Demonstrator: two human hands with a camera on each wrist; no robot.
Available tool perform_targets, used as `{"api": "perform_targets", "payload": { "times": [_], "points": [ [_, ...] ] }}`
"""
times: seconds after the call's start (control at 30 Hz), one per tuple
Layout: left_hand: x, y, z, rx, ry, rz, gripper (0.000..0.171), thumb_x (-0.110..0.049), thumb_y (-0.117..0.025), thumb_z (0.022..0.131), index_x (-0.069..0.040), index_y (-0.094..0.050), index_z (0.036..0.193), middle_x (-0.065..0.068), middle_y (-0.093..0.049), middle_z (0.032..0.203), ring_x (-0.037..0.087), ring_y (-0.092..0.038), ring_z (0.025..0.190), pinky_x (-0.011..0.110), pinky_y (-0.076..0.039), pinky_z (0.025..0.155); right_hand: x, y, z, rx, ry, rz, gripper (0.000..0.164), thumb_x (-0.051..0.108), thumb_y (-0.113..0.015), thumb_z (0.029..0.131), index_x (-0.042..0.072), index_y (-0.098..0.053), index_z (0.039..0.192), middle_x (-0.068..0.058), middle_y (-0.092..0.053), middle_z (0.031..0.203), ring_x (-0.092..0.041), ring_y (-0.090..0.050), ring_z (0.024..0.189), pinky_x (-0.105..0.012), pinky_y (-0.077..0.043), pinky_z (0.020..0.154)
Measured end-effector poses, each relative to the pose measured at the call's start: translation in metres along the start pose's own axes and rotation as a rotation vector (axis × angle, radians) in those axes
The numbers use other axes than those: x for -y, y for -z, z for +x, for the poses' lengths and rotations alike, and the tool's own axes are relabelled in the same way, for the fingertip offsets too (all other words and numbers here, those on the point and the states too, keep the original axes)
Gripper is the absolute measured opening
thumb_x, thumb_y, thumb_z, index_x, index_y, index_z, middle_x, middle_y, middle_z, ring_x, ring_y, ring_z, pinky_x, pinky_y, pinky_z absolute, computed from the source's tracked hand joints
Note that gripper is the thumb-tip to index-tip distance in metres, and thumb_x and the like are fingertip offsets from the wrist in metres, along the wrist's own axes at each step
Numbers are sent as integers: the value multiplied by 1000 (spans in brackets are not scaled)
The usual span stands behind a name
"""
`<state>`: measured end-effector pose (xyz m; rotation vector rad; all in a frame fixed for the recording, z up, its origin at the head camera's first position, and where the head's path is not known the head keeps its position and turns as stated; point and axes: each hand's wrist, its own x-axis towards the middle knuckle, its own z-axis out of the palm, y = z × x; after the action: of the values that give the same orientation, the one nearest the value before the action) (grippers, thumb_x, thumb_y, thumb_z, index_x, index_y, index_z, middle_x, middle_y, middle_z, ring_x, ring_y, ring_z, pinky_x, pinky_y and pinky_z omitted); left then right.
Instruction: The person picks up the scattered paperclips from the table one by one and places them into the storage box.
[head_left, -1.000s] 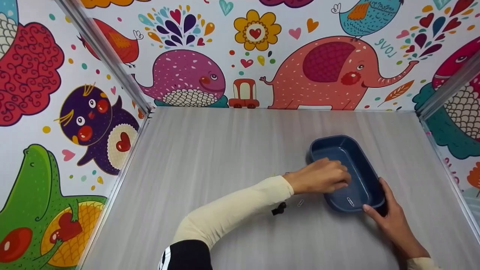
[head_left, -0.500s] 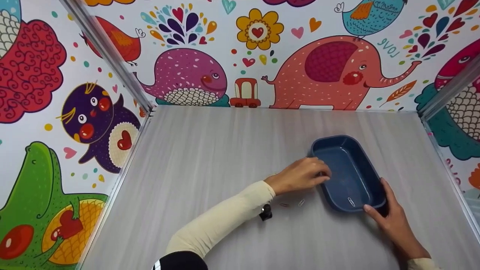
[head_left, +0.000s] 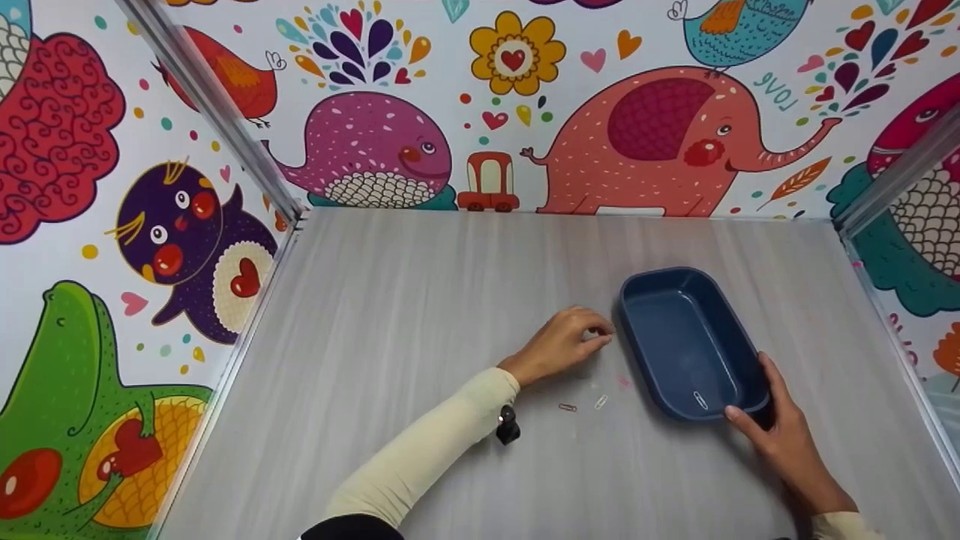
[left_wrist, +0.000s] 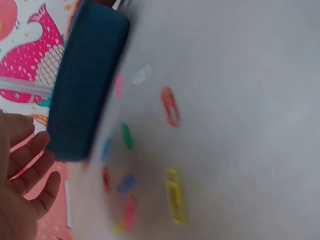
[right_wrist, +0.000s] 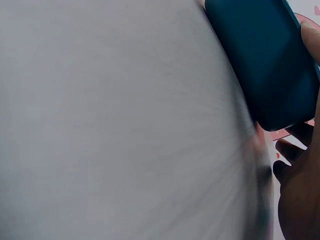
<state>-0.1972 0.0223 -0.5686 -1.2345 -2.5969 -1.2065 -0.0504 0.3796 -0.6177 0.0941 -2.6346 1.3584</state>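
A deep blue rectangular box (head_left: 675,412) stands on the right of the table, a white paper clip (head_left: 700,400) lying in its near end. My right hand (head_left: 787,442) grips the box's near right corner, thumb on the rim and fingers along the outer side. Just left of the box, my left hand (head_left: 562,345) hovers with loosely bent fingers and nothing visible in them. Below it on the table lie a brown-red paper clip (head_left: 568,408), a white paper clip (head_left: 601,402) and a pink paper clip (head_left: 623,382). The left wrist view shows several more, including a yellow paper clip (left_wrist: 175,196) and a green paper clip (left_wrist: 126,136).
A wood-grain table (head_left: 420,300) lies under everything. Walls printed with cartoon animals, such as an elephant (head_left: 652,165), enclose it at the back and sides. A small black device (head_left: 508,425) sits at the left wrist.
My left hand has moved left from over the box to above the table beside it, uncovering the paper clips there. The right hand stays on the box, which has not visibly shifted.
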Motion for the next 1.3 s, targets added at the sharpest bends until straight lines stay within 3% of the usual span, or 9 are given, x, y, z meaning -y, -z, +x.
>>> {"api": "perform_targets", "payload": {
  "times": [0.23,0.47,0.83,1.3],
  "points": [
    [25,-2,-14,-52,84,-45,11,-8,-77,104,-1,-83,109,7,-81,109,17,-72,105,26,-55,97,-2,1,0,-4,12,3,104,3,-83,95,14,-19,177,-32,-26,175,17,-23,146,-3,-18,112],
    [38,-4,-23,-75,170,-40,11,-9,-76,104,-2,-83,111,6,-81,110,18,-69,107,29,-54,98,-4,1,-1,-9,13,-2,104,3,-83,95,15,-20,177,-31,-27,175,16,-24,146,-4,-18,112],
    [49,-10,-32,-89,155,4,12,-10,-81,101,-5,-84,111,4,-81,112,21,-67,110,32,-53,101,-3,0,-1,-1,0,3,105,4,-83,95,16,-20,177,-30,-26,176,16,-23,147,-5,-17,112],
    [50,-17,-37,-83,158,103,10,-22,-84,101,-14,-85,107,-3,-77,118,17,-62,118,37,-44,99,-3,1,0,-1,-10,-13,106,6,-84,96,20,-19,178,-30,-26,176,18,-23,145,-4,-17,112]
  ]
}}
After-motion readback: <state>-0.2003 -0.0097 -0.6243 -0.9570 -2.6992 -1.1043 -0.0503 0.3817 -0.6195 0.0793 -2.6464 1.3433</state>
